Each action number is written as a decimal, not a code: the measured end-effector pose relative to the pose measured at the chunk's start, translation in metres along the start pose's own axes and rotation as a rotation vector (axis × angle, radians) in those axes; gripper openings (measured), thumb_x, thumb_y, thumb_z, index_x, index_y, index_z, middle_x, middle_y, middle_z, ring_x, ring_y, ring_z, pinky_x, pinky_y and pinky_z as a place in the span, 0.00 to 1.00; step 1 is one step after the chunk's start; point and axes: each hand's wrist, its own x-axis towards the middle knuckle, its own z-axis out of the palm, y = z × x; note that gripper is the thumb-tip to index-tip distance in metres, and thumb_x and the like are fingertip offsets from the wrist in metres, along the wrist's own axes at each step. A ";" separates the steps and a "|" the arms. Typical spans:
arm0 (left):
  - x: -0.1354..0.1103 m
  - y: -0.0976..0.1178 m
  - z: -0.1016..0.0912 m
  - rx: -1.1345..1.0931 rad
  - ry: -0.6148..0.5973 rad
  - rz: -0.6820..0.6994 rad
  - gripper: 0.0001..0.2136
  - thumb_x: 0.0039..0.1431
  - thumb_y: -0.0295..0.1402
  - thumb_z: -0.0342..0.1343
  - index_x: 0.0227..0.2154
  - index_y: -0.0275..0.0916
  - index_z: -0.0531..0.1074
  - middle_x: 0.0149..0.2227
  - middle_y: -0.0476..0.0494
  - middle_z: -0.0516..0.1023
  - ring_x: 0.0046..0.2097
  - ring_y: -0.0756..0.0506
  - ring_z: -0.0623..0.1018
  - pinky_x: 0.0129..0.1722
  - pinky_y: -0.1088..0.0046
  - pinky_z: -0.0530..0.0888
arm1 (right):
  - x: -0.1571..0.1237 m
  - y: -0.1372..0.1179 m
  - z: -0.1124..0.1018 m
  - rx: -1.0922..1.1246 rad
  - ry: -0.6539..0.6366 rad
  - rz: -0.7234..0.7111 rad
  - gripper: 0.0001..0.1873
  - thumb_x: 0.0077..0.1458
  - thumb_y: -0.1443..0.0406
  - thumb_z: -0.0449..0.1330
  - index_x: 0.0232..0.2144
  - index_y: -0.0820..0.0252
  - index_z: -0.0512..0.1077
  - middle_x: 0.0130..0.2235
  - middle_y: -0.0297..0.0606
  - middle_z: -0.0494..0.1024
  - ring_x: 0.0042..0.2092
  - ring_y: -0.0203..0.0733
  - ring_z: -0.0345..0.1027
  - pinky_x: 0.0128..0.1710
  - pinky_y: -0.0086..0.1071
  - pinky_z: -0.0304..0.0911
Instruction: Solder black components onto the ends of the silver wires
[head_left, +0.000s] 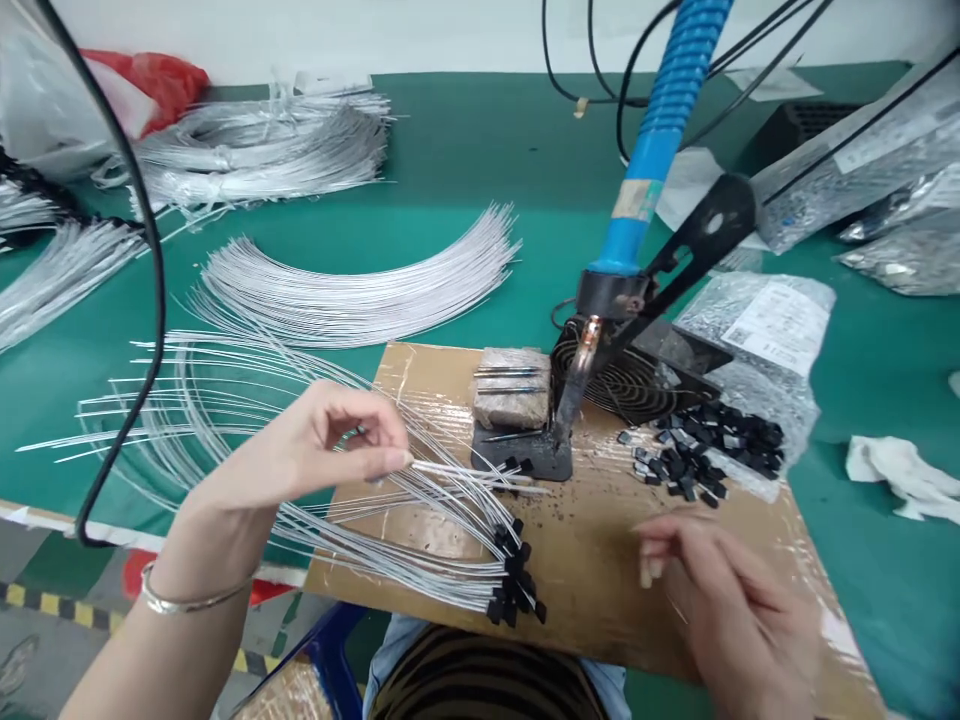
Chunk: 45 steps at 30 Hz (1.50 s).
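My left hand (349,445) is closed in a pinch, thumb against forefinger, on thin white wires (450,468) whose ends point right toward the soldering stand. Below it lies a bundle of white wires (405,568) with small black connectors (516,575) on the right ends. My right hand (739,610) hovers over the right part of the brown board (592,590), slightly blurred. Its fingers are curled together, and whatever they may hold cannot be made out. Just beyond it is a pile of loose black connectors (694,465), partly on a clear plastic bag (780,340).
A blue fume hose (660,130) comes down beside a black bracket (697,240) and a round fan grille (622,375). A block with metal rods (512,390) stands on the board. More white wire bundles (360,295) lie behind. A black cable (154,270) hangs at left.
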 end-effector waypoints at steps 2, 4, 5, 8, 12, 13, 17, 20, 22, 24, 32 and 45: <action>-0.001 -0.008 0.019 -0.020 0.000 -0.025 0.06 0.61 0.31 0.66 0.28 0.41 0.79 0.23 0.51 0.74 0.25 0.52 0.68 0.25 0.77 0.65 | -0.002 -0.014 0.014 0.091 -0.176 0.072 0.11 0.65 0.56 0.64 0.34 0.53 0.83 0.27 0.34 0.76 0.28 0.38 0.69 0.28 0.32 0.61; -0.002 -0.013 0.031 -0.021 -0.005 -0.034 0.06 0.62 0.31 0.65 0.29 0.40 0.79 0.24 0.51 0.74 0.26 0.52 0.68 0.26 0.78 0.65 | -0.001 -0.023 0.026 0.174 -0.317 0.084 0.12 0.65 0.55 0.63 0.36 0.53 0.82 0.30 0.34 0.76 0.29 0.37 0.68 0.29 0.31 0.61; -0.002 -0.014 0.035 -0.020 -0.008 -0.034 0.06 0.62 0.31 0.65 0.29 0.40 0.79 0.24 0.51 0.75 0.27 0.52 0.68 0.26 0.78 0.65 | 0.000 -0.025 0.030 0.194 -0.356 0.087 0.11 0.65 0.56 0.64 0.35 0.53 0.82 0.30 0.34 0.76 0.29 0.36 0.69 0.29 0.31 0.62; -0.004 -0.014 0.042 -0.040 0.009 -0.040 0.07 0.64 0.31 0.64 0.29 0.41 0.79 0.25 0.51 0.76 0.28 0.52 0.70 0.28 0.79 0.66 | 0.002 -0.025 0.037 0.212 -0.364 0.111 0.10 0.63 0.60 0.67 0.29 0.55 0.79 0.27 0.32 0.74 0.28 0.34 0.67 0.28 0.28 0.61; -0.005 -0.011 0.049 -0.094 0.093 -0.084 0.06 0.63 0.31 0.65 0.30 0.42 0.81 0.25 0.53 0.76 0.26 0.54 0.68 0.26 0.81 0.65 | -0.001 -0.024 0.041 0.267 -0.316 0.195 0.10 0.59 0.62 0.70 0.26 0.57 0.78 0.24 0.30 0.72 0.24 0.31 0.63 0.25 0.27 0.58; -0.005 -0.011 0.051 -0.100 0.115 -0.098 0.05 0.63 0.31 0.65 0.30 0.42 0.81 0.25 0.53 0.76 0.25 0.54 0.67 0.24 0.82 0.64 | -0.003 -0.025 0.042 0.288 -0.302 0.227 0.10 0.58 0.62 0.70 0.25 0.57 0.79 0.24 0.30 0.72 0.23 0.31 0.62 0.24 0.27 0.58; -0.006 -0.009 0.057 -0.112 0.109 -0.115 0.05 0.62 0.32 0.65 0.29 0.42 0.81 0.25 0.52 0.77 0.24 0.55 0.66 0.21 0.82 0.62 | -0.006 -0.030 0.047 0.355 -0.291 0.324 0.10 0.56 0.62 0.71 0.24 0.58 0.79 0.24 0.30 0.72 0.21 0.29 0.62 0.23 0.26 0.57; -0.007 -0.007 0.059 -0.123 0.078 -0.116 0.06 0.63 0.33 0.64 0.29 0.41 0.81 0.25 0.51 0.77 0.25 0.54 0.68 0.23 0.82 0.64 | -0.004 -0.029 0.049 0.369 -0.304 0.342 0.11 0.56 0.62 0.71 0.25 0.58 0.78 0.25 0.29 0.72 0.21 0.27 0.62 0.22 0.24 0.58; -0.006 -0.007 0.059 -0.121 0.065 -0.126 0.07 0.63 0.33 0.64 0.29 0.40 0.80 0.25 0.51 0.77 0.27 0.53 0.70 0.26 0.81 0.66 | -0.003 -0.025 0.048 0.373 -0.323 0.322 0.10 0.57 0.62 0.71 0.25 0.58 0.78 0.25 0.29 0.73 0.21 0.27 0.63 0.22 0.24 0.58; -0.006 -0.007 0.059 -0.107 0.043 -0.130 0.08 0.64 0.34 0.63 0.29 0.39 0.80 0.25 0.50 0.77 0.27 0.52 0.70 0.27 0.80 0.67 | -0.002 -0.020 0.046 0.372 -0.360 0.275 0.10 0.59 0.62 0.70 0.26 0.58 0.78 0.26 0.29 0.73 0.21 0.28 0.64 0.21 0.24 0.58; -0.006 0.007 0.074 0.183 0.033 -0.118 0.11 0.69 0.39 0.57 0.32 0.40 0.78 0.26 0.48 0.75 0.28 0.48 0.70 0.28 0.73 0.66 | -0.002 -0.018 0.039 0.171 -0.417 0.038 0.12 0.66 0.65 0.63 0.29 0.57 0.73 0.26 0.31 0.70 0.28 0.34 0.63 0.28 0.29 0.58; 0.017 0.021 0.139 -0.033 -0.007 -0.137 0.12 0.73 0.40 0.52 0.34 0.42 0.73 0.27 0.52 0.70 0.28 0.49 0.65 0.27 0.72 0.61 | -0.006 -0.019 0.042 0.210 -0.370 0.081 0.13 0.67 0.63 0.61 0.28 0.58 0.74 0.26 0.31 0.69 0.28 0.35 0.63 0.28 0.30 0.56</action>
